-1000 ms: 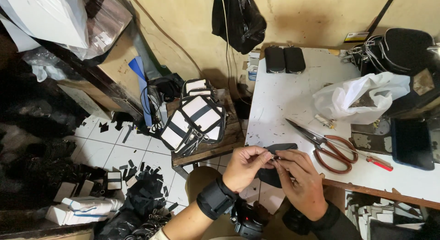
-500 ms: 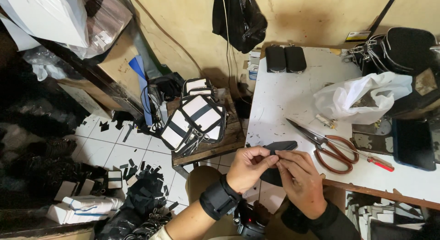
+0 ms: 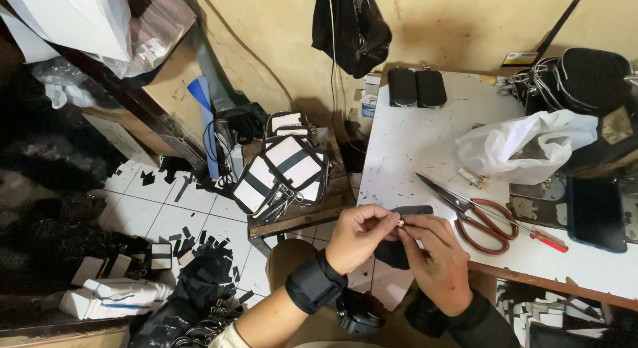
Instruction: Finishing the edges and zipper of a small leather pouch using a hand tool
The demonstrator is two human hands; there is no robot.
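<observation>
The left hand (image 3: 359, 236) and the right hand (image 3: 435, 259) meet at the near edge of the white table (image 3: 412, 148), fingertips pinched together on a small black strap piece (image 3: 407, 212) that carries a tiny copper-coloured stud at the point where the fingers touch. The left hand grips it from the left with thumb and curled fingers, a black wrist band (image 3: 314, 282) just behind it; the right hand grips it from the right, its dark sleeve running down out of view. More of the black material hangs below the hands, over the table edge. Just beside the right hand, on the table, lie scissors (image 3: 475, 212) with reddish-brown handles, blades pointing up and left, and a red-handled screwdriver (image 3: 545, 239) touches the handles on the right. Farther out sit a crumpled white plastic bag (image 3: 525, 145), a dark phone (image 3: 595, 214) at the right edge, and two black pouches (image 3: 417, 87) near the wall. To the left of the table, a low wooden stool (image 3: 302, 215) bears a heap of black-and-white bags (image 3: 286, 168). Black offcuts (image 3: 212, 258) lie scattered on the white tiled floor (image 3: 159, 212).
</observation>
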